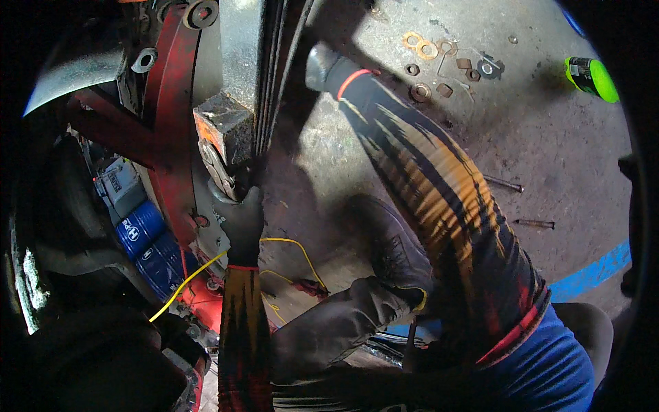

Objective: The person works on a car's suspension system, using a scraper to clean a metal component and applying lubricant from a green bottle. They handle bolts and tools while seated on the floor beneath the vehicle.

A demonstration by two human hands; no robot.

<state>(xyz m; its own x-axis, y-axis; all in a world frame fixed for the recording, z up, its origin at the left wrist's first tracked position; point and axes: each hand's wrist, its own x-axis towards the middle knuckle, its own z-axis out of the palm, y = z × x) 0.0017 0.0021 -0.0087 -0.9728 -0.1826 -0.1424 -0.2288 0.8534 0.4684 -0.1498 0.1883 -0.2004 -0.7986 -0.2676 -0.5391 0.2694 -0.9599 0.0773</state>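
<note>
My gloved left hand (237, 213) is closed around a pair of metal locking pliers (214, 165), whose jaws are against a worn block (230, 127) with an orange face, on a grey metal column (237, 48). My gloved right hand (322, 69) is raised to the right of the column, beside some long dark lines running along it. Its fingers are blurred and mostly turned away, so I cannot make out their shape or anything in them.
A red steel frame (171, 117) is left of the column, with blue drums (144, 226) and a yellow hose (292, 240) lower down. Washers and nuts (425, 51), long bolts (508, 185) and a green bottle (590, 79) lie on the floor to the right.
</note>
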